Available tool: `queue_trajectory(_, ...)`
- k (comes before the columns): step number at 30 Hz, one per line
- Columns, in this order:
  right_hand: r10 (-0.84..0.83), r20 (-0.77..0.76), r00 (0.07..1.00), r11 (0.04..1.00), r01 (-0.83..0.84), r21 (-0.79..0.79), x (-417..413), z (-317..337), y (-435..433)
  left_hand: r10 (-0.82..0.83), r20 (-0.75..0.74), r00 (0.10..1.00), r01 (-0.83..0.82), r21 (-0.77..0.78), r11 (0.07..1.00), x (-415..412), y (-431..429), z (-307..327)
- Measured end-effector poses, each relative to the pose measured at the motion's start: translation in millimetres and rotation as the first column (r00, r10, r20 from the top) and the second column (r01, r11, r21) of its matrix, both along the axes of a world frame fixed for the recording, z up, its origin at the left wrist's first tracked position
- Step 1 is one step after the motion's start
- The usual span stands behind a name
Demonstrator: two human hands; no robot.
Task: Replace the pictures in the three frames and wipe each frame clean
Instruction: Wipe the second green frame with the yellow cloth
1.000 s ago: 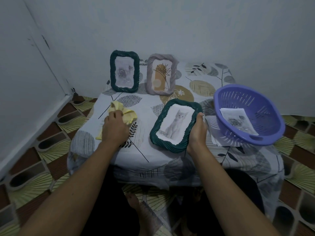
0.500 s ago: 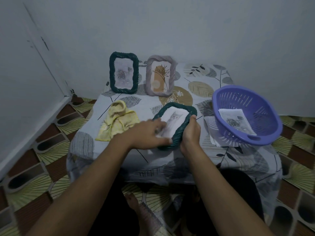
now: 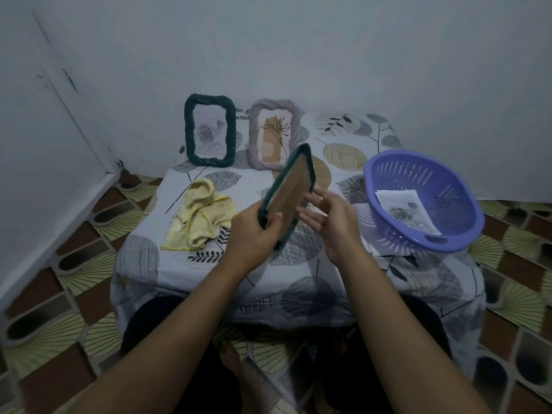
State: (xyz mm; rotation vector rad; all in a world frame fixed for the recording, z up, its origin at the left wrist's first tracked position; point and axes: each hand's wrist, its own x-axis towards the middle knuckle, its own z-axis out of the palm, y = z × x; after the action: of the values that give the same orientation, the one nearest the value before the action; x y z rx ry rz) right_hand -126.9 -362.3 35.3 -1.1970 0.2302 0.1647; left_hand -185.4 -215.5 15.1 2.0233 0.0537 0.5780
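Your desk (image 3: 143,258) carries everything; take the basket (image 3: 418,180) on its right side as the marker. Well left of the basket, by the wall, a green frame (image 3: 188,130) and a grey frame (image 3: 254,132) stand upright with pictures in. Between them and the basket, lifted off the desk, is the third frame (image 3: 291,186), cardboard back towards you. The cloth (image 3: 200,216) lies far left of the basket, untouched. Your left hand (image 3: 251,237) grips that frame's lower corner; your right hand (image 3: 334,222), nearer the basket, is loose, fingers straight by the backing. A rose print (image 3: 403,210) lies inside the basket. The backing looks in place, so this swap and wipe remain; the other two I cannot judge.
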Motion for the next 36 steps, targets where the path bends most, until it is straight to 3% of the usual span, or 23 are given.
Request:
queue_trajectory(2,-0.105,0.014,0.994,0.986,0.106,-0.132,0.9,-8.7,-5.7,-0.010,-0.067,0.998,-0.022,-0.451,0.892,0.0,-3.9,-1.2)
queue_trajectory(4,-0.107,0.002,0.994,0.974,0.105,-0.202,2.1,-20.3,-8.9,-0.073,-0.097,0.993,-0.029,-0.775,0.631,1.0,-6.9,-4.1)
queue_trajectory(7,0.049,-0.033,0.998,0.986,-0.054,-0.160,0.4,-29.9,-7.5,-0.149,-0.089,0.985,-0.029,-0.932,0.362,3.5,-7.0,-12.3)
queue_trajectory(9,0.133,0.002,0.991,0.988,-0.132,-0.083,-0.3,-30.8,-6.5,-0.188,-0.077,0.979,-0.026,-0.965,0.259,3.6,-4.2,-20.1)
queue_trajectory(11,0.179,0.052,0.982,0.983,-0.177,-0.037,-0.1,-29.4,-6.2,-0.223,-0.087,0.971,-0.037,-0.974,0.223,0.9,-2.4,-24.9)
queue_trajectory(14,0.219,0.076,0.973,0.976,-0.218,-0.017,0.3,-28.7,-5.7,-0.237,-0.100,0.966,-0.035,-0.964,0.265,-1.5,-0.2,-30.3)
queue_trajectory(19,0.247,0.077,0.966,0.968,-0.249,0.020,-0.9,-28.8,-3.9,-0.118,-0.153,0.981,-0.061,-0.824,0.564,-2.8,1.3,-34.0)
queue_trajectory(24,0.215,0.091,0.972,0.977,-0.215,-0.001,0.6,-27.8,-2.7,0.028,-0.225,0.974,-0.177,-0.679,0.713,-6.7,-0.3,-36.3)
queue_trajectory(27,0.201,0.096,0.975,0.980,-0.200,-0.019,0.7,-26.5,-3.9,0.229,-0.237,0.944,-0.300,-0.332,0.894,-9.6,-4.6,-38.1)
queue_trajectory(30,0.172,0.101,0.980,0.985,-0.169,-0.042,0.4,-28.6,-5.0,0.405,-0.055,0.913,-0.404,0.023,0.914,-9.4,-5.9,-36.0)
queue_trajectory(32,0.163,0.096,0.982,0.986,-0.160,-0.039,-0.6,-30.6,-5.5,0.316,-0.002,0.949,-0.312,0.160,0.937,-7.5,-7.6,-28.5)
queue_trajectory(36,0.142,0.097,0.985,0.990,-0.140,-0.023,-1.4,-33.6,-5.4,0.129,-0.191,0.973,-0.063,0.315,0.947,3.8,-9.6,-13.5)
